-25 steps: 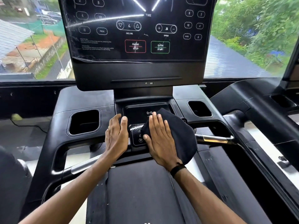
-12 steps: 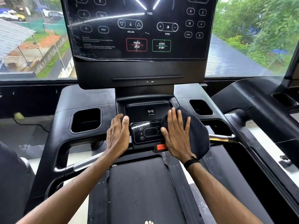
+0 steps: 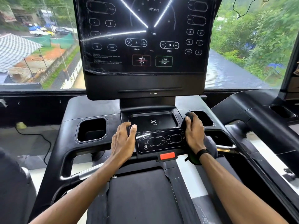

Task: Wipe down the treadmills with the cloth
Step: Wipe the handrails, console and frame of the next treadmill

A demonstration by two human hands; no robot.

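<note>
Right now the person stands on a black treadmill (image 3: 90,110), facing its tall display screen (image 3: 145,38). The small control panel (image 3: 161,141), just below the wireless charging pad (image 3: 153,121), serves as the landmark.

To the right of that panel, the right hand (image 3: 194,133) lies on top of the dark cloth (image 3: 210,147), its fingers (image 3: 190,120) curled over the bunched fabric and gripping it. The cloth shows beyond the fingertips, next to the right cup holder (image 3: 204,118), and again beside the wrist, where it hangs over the console's front edge near the metal handlebar (image 3: 226,149). A black band (image 3: 203,153) circles the right wrist.

To the left of the panel, the left hand (image 3: 123,143) rests flat on the console, fingers relaxed and loosely together, holding nothing; its thumb tip reaches the near left corner of the charging pad. Farther left of the panel sits the left cup holder (image 3: 91,129).

Just below the panel, a red safety key (image 3: 167,156) sits at the console's front edge, and lower still lies the black running belt (image 3: 140,196). Above the screen's sides, a window (image 3: 32,46) shows roofs and trees.
</note>
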